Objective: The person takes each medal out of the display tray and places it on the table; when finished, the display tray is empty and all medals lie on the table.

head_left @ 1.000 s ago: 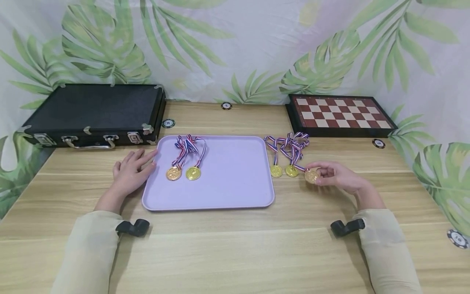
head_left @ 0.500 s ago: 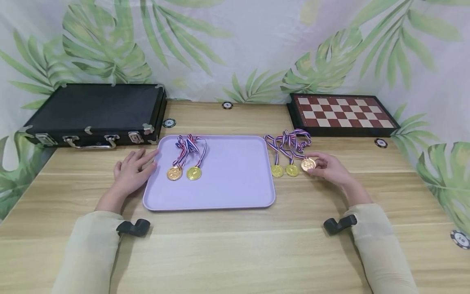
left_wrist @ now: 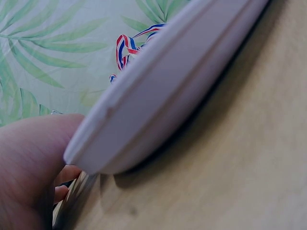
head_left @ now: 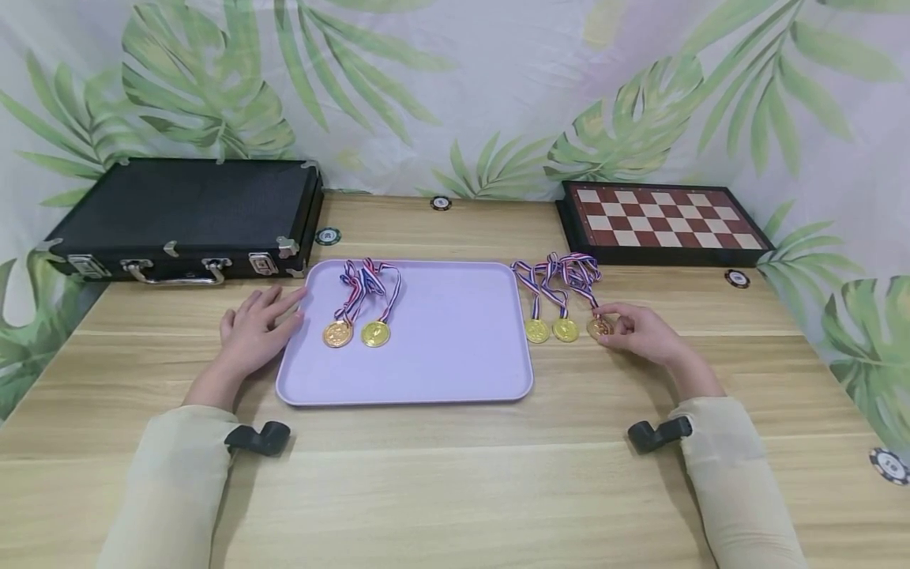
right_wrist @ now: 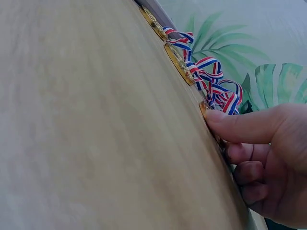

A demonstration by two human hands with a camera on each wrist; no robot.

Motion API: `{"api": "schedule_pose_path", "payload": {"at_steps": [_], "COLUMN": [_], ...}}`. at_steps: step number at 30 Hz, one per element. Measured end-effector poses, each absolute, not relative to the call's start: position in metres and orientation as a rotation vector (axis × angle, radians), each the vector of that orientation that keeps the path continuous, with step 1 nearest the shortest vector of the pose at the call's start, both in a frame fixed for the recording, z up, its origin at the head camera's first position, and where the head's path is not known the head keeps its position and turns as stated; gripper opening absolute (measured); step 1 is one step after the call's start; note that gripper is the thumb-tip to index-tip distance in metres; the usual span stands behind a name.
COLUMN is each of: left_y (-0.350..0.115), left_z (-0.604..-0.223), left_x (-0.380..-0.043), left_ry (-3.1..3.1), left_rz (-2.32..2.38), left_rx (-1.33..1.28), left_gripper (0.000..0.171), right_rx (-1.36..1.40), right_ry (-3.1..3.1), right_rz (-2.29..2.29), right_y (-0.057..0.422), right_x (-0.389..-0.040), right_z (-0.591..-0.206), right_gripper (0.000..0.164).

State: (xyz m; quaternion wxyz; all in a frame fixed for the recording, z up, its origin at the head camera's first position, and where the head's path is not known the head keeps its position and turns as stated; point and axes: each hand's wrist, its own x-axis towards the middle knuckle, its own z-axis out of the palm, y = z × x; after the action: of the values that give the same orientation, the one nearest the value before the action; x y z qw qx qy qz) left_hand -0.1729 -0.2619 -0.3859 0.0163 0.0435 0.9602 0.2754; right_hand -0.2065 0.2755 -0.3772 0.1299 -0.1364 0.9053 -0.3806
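The right hand (head_left: pixel 640 333) pinches the coppery medal (head_left: pixel 596 326) near its edge between thumb and curled fingers, probably because so thin a disc, lying low by the table (head_left: pixel 455 474), offers little else to grip. It is right of the tray (head_left: pixel 455 356), ending a row with two gold medals (head_left: pixel 565 329); their ribbons (head_left: pixel 579 270) bunch on the far side, perhaps to leave the discs exposed. The left hand (head_left: pixel 257 332), fingers loosely spread and grasping nothing, touches the tray's left rim, seemingly steadying it. The tray is a smooth lilac rectangle with rounded corners; the ribbons are flat, striped red, white and blue; the discs look metallic and embossed
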Motion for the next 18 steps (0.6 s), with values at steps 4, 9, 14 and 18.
{"api": "schedule_pose_path", "payload": {"at_steps": [4,9,14,18], "left_y": [-0.262,-0.263,-0.263,-0.263], "left_z": [-0.385,-0.386,-0.387,-0.387], "left_x": [-0.173,-0.172,-0.173,-0.173], "left_ry": [2.976,2.978,2.982,3.004], "left_rz": [0.851,0.849,0.857,0.869], "left_rx": [0.136,0.137,0.143,0.17], "left_gripper": [0.052,0.052,0.051,0.049], "right_rx": [-0.393,-0.527,-0.786,-0.882], "right_ry": [2.641,2.633,2.494,2.413], "right_rz": [-1.152,-1.347,-1.542,-1.549], "right_y": [0.269,0.233,0.164,0.101], "right_x": [-0.204,-0.202,-0.203,-0.2], "right_z": [-0.365,-0.338,-0.322,-0.324], "right_gripper": [0.05,0.047,0.043,0.041]}}
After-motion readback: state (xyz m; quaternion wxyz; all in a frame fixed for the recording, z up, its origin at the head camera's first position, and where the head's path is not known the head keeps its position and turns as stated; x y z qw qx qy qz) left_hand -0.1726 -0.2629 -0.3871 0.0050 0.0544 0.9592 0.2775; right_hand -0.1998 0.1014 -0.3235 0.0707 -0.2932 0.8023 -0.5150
